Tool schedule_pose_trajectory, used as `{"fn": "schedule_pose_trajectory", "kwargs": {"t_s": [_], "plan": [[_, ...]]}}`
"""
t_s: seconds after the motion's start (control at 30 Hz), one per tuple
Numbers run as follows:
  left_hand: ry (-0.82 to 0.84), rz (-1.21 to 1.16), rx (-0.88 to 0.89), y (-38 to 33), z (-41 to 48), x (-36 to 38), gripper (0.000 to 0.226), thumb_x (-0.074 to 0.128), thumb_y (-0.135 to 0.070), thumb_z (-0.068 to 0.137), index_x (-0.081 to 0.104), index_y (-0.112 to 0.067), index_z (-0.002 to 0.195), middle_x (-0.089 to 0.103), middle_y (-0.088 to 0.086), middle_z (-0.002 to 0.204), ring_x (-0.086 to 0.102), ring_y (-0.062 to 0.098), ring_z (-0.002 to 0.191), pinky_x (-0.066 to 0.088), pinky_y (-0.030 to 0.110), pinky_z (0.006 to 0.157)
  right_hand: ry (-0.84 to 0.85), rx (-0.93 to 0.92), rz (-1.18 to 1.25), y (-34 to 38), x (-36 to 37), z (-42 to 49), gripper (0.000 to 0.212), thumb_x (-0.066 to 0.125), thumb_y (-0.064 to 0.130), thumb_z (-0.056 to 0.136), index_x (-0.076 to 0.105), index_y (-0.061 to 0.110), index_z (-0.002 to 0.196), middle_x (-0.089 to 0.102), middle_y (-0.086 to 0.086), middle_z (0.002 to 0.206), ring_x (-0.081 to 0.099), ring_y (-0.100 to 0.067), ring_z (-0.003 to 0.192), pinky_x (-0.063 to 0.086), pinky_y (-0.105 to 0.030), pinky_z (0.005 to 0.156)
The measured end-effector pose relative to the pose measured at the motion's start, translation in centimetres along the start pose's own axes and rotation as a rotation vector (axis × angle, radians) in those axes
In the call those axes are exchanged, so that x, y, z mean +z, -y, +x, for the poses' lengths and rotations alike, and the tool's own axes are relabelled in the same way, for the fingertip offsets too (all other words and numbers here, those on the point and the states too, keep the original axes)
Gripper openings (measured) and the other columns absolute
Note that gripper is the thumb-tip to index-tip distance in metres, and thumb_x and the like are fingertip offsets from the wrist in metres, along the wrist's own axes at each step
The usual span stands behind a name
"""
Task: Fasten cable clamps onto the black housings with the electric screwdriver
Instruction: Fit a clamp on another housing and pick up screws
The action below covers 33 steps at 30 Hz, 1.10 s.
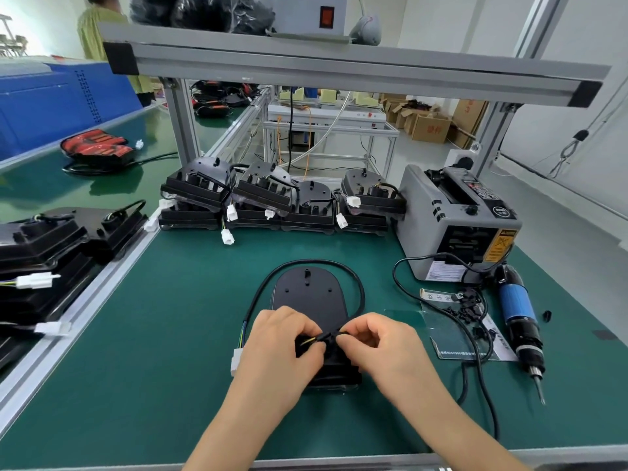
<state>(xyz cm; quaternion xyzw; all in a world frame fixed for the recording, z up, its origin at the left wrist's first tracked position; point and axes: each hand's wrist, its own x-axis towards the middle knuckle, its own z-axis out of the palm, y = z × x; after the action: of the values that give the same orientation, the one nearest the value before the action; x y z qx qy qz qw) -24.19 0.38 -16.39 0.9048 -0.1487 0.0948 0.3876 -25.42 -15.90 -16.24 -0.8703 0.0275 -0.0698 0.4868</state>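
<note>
a green mat (163,351) covers the bench, edged by an aluminium rail (85,283) at 9 o'clock. at the centre lies a black housing (307,294), flat, its rounded end toward 12 o'clock. its cable (358,287) loops round that end and comes back to the near end. there both hands meet: the left hand (285,338) and the right hand (380,341) each have narrow, curled fingers pinching the cable just above the housing. whether a clamp sits between the fingers i cannot tell. a white plug (236,362) lies at 8 o'clock of the housing.

at 3 o'clock the screwdriver (520,314) lies on the mat, untouched, bit toward 6 o'clock. small black clamps (470,307) are heaped on a sheet (452,338) beside it. a grey machine (455,226) stands at 2 o'clock. at 12 o'clock a row of stacked housings (258,198) sits under the grey frame (339,62).

beyond are cardboard boxes (431,127), a white floor, a blue cabinet (51,96) at 10 o'clock, and a person (98,28) in green standing at 11 o'clock.
</note>
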Motion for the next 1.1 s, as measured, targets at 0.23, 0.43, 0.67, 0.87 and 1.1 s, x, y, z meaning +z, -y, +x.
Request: {"fn": "schedule_pose_trajectory", "kwargs": {"t_s": [0.23,0.43,0.67,0.87,1.1], "plan": [[-0.023,-0.097,0.017,0.3,-0.2,0.1,0.015,0.069,-0.021,0.08,0.061,-0.032,0.074,0.057,-0.02,0.081,0.042,-0.003,0.095,0.033,0.008,0.075,-0.032,-0.079,-0.084,0.2,0.2,-0.3,0.011,0.074,0.029,0.077,0.065,0.032,0.071,0.066,0.024,0.072,0.062,0.002,0.067,0.05,-0.019,0.065],[-0.008,-0.148,0.042,0.5,-0.4,-0.1,0.015,0.071,-0.017,0.08,0.066,-0.031,0.077,0.058,-0.02,0.082,0.042,-0.002,0.098,0.032,0.007,0.078,-0.044,-0.203,-0.196,-0.1,0.0,-0.5,0.016,0.076,0.039,0.075,0.065,0.027,0.075,0.065,0.017,0.073,0.06,-0.002,0.073,0.048,-0.023,0.065],[-0.025,-0.127,0.039,0.5,-0.7,-0.1,0.015,0.071,-0.023,0.08,0.066,-0.037,0.079,0.058,-0.025,0.089,0.039,-0.008,0.105,0.023,-0.003,0.079,-0.022,-0.344,-0.295,0.0,-0.6,0.5,0.024,0.076,0.044,0.07,0.06,0.032,0.083,0.054,0.021,0.081,0.052,-0.001,0.081,0.041,-0.015,0.068],[0.046,-0.14,0.07,0.7,-0.6,-0.5,0.021,0.069,-0.023,0.083,0.06,-0.041,0.077,0.055,-0.026,0.094,0.037,-0.009,0.107,0.024,-0.003,0.08,0.075,-0.437,-0.41,1.2,-1.2,1.4,0.032,0.065,0.054,0.07,0.071,0.027,0.087,0.062,0.021,0.084,0.051,-0.008,0.095,0.041,-0.036,0.085],[0.068,-0.267,0.001,1.5,-0.9,-0.9,0.023,0.063,-0.015,0.086,0.057,-0.037,0.089,0.05,-0.034,0.1,0.044,-0.006,0.107,0.031,0.002,0.083,0.191,-0.454,-0.505,0.7,-1.1,1.1,0.025,0.054,0.034,0.094,0.068,0.024,0.113,0.061,0.016,0.087,0.046,-0.013,0.098,0.038,-0.03,0.089]]}}
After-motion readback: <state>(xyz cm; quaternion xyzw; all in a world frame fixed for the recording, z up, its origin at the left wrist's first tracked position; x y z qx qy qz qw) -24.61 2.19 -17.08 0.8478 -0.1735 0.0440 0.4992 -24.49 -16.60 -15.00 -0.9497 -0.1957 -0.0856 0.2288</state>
